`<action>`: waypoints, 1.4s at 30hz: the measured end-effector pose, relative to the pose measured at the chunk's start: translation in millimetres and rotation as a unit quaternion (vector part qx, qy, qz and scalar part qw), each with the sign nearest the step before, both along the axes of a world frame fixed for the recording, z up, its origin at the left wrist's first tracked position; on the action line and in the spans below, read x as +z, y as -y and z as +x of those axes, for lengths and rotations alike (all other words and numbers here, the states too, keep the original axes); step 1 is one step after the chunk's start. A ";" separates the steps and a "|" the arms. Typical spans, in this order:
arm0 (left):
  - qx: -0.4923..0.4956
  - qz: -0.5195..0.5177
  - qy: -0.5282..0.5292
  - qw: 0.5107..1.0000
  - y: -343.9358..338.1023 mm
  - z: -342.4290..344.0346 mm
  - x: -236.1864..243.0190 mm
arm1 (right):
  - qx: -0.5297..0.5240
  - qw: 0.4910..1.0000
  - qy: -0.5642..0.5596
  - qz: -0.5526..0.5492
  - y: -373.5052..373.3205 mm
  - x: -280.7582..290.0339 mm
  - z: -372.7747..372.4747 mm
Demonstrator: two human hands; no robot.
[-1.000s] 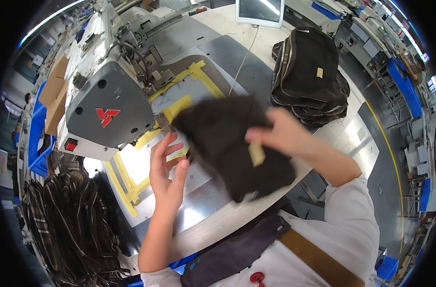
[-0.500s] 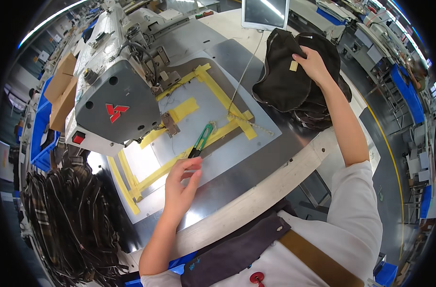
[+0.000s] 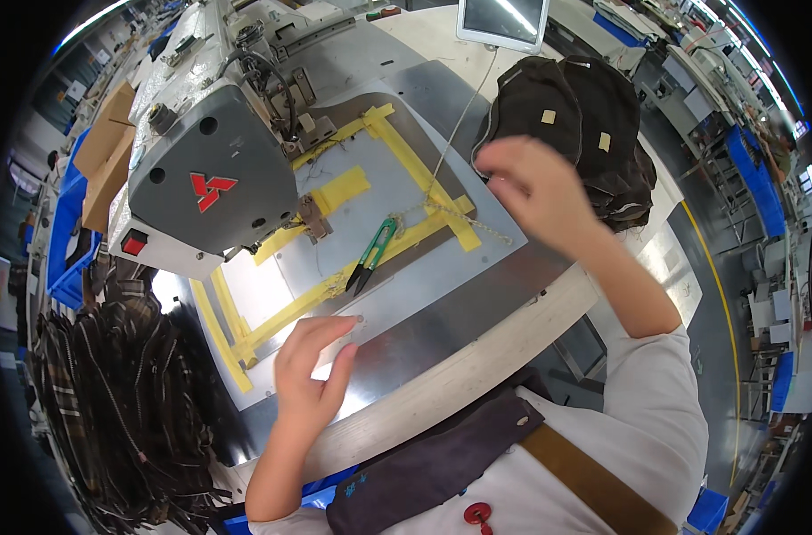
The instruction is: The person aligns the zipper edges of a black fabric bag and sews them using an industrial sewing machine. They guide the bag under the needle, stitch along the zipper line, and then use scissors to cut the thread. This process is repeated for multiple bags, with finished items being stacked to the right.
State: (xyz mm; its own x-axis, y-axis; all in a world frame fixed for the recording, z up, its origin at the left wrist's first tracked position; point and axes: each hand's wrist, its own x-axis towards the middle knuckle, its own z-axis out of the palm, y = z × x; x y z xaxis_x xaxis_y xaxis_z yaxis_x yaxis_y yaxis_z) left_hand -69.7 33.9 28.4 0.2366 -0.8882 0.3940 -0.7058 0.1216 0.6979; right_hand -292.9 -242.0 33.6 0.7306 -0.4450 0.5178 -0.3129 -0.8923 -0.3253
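My left hand (image 3: 310, 374) hovers over the front of the metal work plate, fingers loosely bent, thumb apart, nothing in it. Beyond its fingertips a pair of green-handled thread snips (image 3: 372, 255) lies on the taped sheet (image 3: 384, 308). My right hand (image 3: 540, 192), smeared by motion, is in front of the left edge of a dark garment stack (image 3: 593, 116). Its thumb and forefinger look apart, and no cloth shows between them. The top dark pieces carry small pale yellow tags and have zip-like edges.
A large sewing machine head (image 3: 223, 169) stands at the left over the plate. More dark and plaid pieces (image 3: 112, 401) hang at the lower left. A cord (image 3: 464, 116) runs from near a small screen (image 3: 502, 22) to the sheet. A cardboard box (image 3: 109, 152) sits behind.
My right hand has let go of the dark cloth and moved left and down toward me. The cloth now lies flat on the stack. My left hand has drawn back from the snips.
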 end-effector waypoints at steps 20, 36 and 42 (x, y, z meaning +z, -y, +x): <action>-0.379 -0.340 -0.533 0.675 -87.8 -43.8 123.0 | 0.201 0.977 -0.065 -0.010 -62.0 -63.6 103.1; -0.429 -0.412 -0.431 0.679 -69.8 -46.0 130.1 | 0.206 0.977 -0.047 0.010 -60.1 -61.6 100.9; -0.420 -0.387 -0.392 0.722 -74.8 -40.1 135.5 | 0.201 0.978 -0.054 0.011 -60.5 -61.8 99.7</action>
State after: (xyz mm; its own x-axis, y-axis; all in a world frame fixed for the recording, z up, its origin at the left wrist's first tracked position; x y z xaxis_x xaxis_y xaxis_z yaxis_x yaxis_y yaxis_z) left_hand -109.9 108.8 164.0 0.1617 -0.4343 0.8861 0.4175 0.8437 0.3373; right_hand -193.2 -181.5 -28.1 0.8984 -0.1202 0.4223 0.0288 -0.9436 -0.3298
